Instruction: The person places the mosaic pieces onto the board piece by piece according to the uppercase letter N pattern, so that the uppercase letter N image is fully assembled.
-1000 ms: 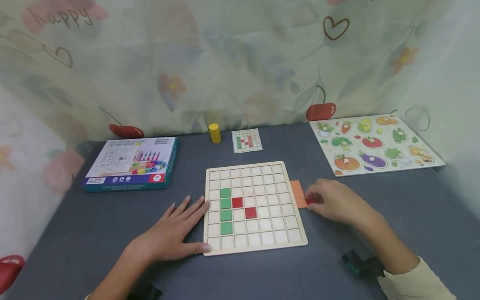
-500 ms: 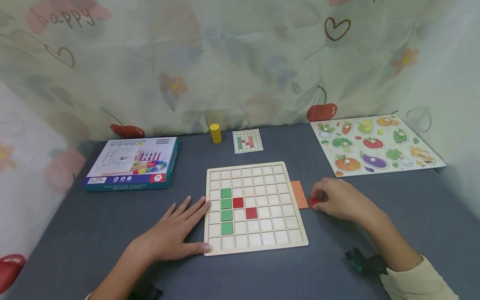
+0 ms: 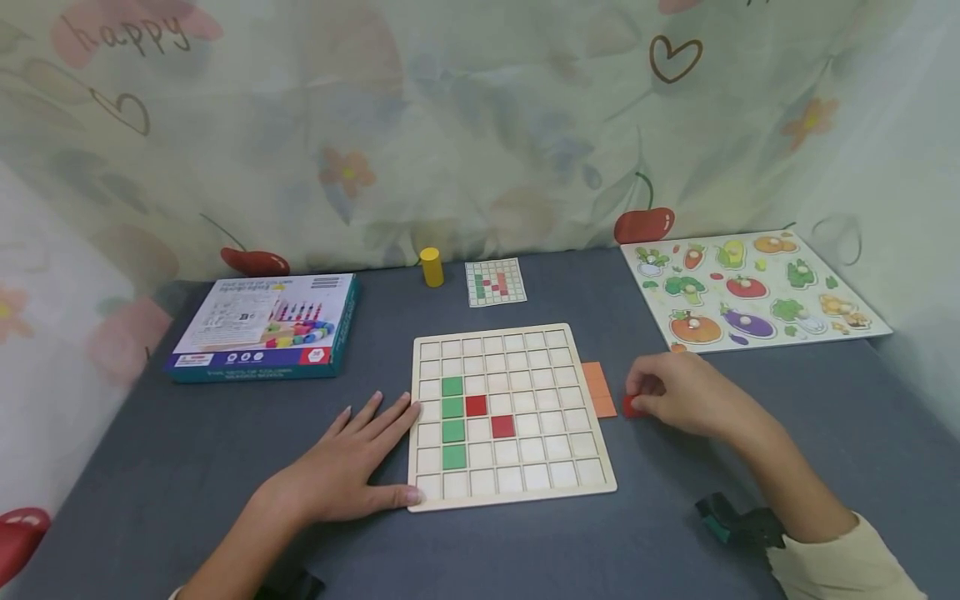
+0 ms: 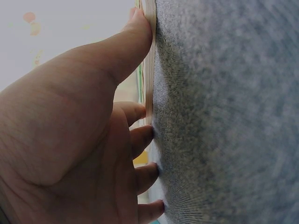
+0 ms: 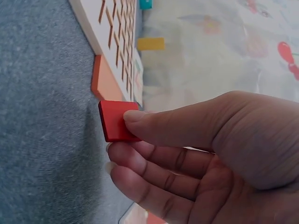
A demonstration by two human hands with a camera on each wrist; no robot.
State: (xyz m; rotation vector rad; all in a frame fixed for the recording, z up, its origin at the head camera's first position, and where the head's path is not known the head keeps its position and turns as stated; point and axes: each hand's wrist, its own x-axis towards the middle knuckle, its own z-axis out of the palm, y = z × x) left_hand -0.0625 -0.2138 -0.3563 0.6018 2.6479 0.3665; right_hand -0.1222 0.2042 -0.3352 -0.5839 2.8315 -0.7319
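My right hand point(image 3: 686, 396) pinches a red square tile point(image 5: 116, 122) between thumb and fingers, just right of the board. Orange tiles point(image 3: 597, 389) lie against the right edge of the wooden grid board point(image 3: 513, 498). On that board a column of green tiles point(image 3: 453, 431) sits in the second column from the left. Two red tiles, an upper one point(image 3: 476, 406) and a lower one point(image 3: 502, 426), step down diagonally beside it. My left hand point(image 3: 345, 458) lies with fingers spread, its thumb and a fingertip at the board's left edge.
Behind the board lies a small pattern card point(image 3: 496, 282) with a yellow cylinder point(image 3: 431, 267) to its left. A flat toy box point(image 3: 262, 327) is at the back left. A vegetable picture board point(image 3: 753, 287) lies at the back right, before a patterned curtain point(image 3: 465, 125).
My right hand has drawn away to the right from the orange tiles, carrying the red tile, which now shows more. My left hand stays in place at the board.
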